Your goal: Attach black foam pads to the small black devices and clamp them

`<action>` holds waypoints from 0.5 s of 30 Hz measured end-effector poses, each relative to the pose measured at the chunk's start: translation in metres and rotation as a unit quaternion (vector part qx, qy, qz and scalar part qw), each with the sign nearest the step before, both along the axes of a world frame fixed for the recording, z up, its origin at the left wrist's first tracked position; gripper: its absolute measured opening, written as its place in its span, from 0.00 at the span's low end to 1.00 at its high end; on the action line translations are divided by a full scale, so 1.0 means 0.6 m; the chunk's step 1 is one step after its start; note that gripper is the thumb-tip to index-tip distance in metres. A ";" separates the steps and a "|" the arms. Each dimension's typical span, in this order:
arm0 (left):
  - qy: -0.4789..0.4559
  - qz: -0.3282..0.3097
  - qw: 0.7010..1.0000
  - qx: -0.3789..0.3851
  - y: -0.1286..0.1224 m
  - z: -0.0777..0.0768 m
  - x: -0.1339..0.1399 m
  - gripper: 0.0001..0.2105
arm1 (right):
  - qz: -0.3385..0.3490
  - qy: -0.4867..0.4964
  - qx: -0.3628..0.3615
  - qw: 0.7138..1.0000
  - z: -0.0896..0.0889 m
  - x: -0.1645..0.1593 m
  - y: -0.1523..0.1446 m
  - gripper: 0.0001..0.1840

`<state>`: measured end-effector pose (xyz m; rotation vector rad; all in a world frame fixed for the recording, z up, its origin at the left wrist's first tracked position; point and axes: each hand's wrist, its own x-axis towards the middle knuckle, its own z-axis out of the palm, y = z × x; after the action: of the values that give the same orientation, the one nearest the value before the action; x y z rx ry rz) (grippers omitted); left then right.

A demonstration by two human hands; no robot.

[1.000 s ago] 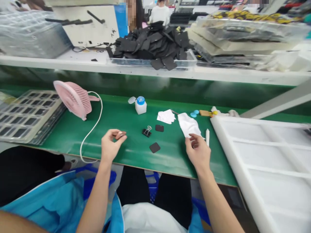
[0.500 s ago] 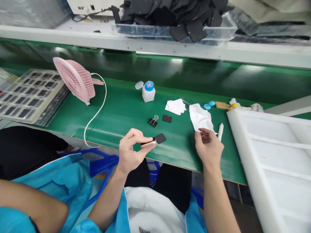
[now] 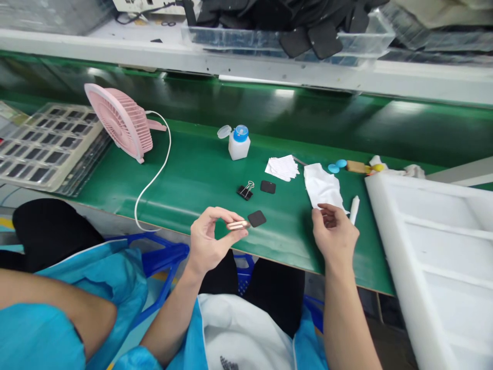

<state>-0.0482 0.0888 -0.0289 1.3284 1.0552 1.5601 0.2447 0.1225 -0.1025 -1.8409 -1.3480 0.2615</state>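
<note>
Between the thumb and fingers of my left hand [image 3: 208,234] is a small flat device [image 3: 238,225] with rounded gold edges, its narrow side towards me. Just beyond it lies a black rounded pad [image 3: 257,219] on the green bench. My right hand [image 3: 334,231] has its fingers curled, with thumb and forefinger closed at the near edge of a white cloth [image 3: 322,186]. A white pen-like stick [image 3: 354,209] lies right of that hand. Farther in are a black binder clip [image 3: 245,191], a second black piece [image 3: 268,186] and several white slips [image 3: 282,167].
A white bottle [image 3: 239,146] with a blue top stands at the back. Left are a pink fan [image 3: 121,123] with a white cable and stacked trays [image 3: 50,146]. A white foam tray [image 3: 442,246] borders the right. A co-worker's arm [image 3: 73,303] is at the left.
My left hand has turned the device, so its gold side now faces me and less of its dark face shows. The right hand stays at the cloth; the whole view has shifted slightly.
</note>
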 end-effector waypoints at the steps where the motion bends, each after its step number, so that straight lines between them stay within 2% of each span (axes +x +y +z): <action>1: -0.009 0.001 1.000 -0.007 -0.001 -0.001 0.001 0.14 | 0.000 -0.001 -0.002 1.000 0.000 0.000 0.000 0.21; 8: -0.015 -0.032 0.999 -0.028 -0.002 -0.009 -0.002 0.22 | -0.002 -0.001 -0.012 1.000 -0.003 0.002 0.001 0.22; 15: -0.026 -0.082 0.996 -0.019 -0.005 -0.008 -0.006 0.10 | -0.006 0.002 -0.018 1.000 -0.004 0.003 0.002 0.21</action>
<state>-0.0520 0.0856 -0.0337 1.3081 0.9167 1.4374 0.2463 0.1238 -0.1047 -1.8772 -1.3378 0.2844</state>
